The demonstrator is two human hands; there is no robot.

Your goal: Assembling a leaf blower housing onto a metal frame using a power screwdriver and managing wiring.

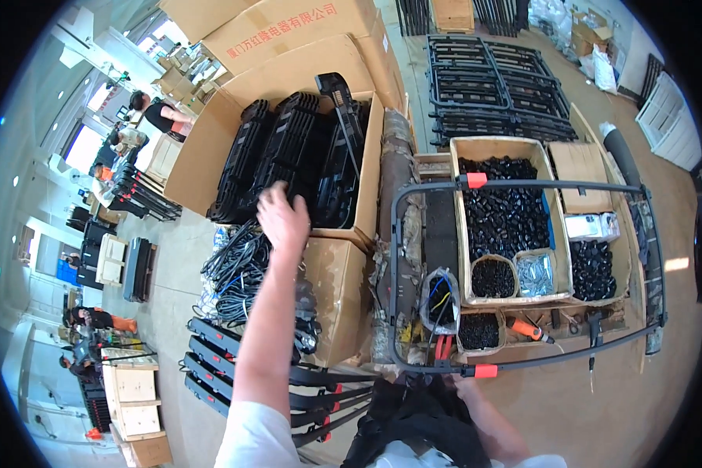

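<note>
The room is bright, with light from windows (76,145) and lamps (15,181) far on the left, and a bright patch (677,264) shines on the floor (600,421) past the right edge of the table (620,314). Shadow fills gaps between the black parts (285,144). Lines bend near the black rim, and far people (164,115) look fuzzy.

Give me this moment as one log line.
left hand: fingers spread, near open cardboard box of black parts | right hand: mostly hidden, near red-clipped black frame
</note>
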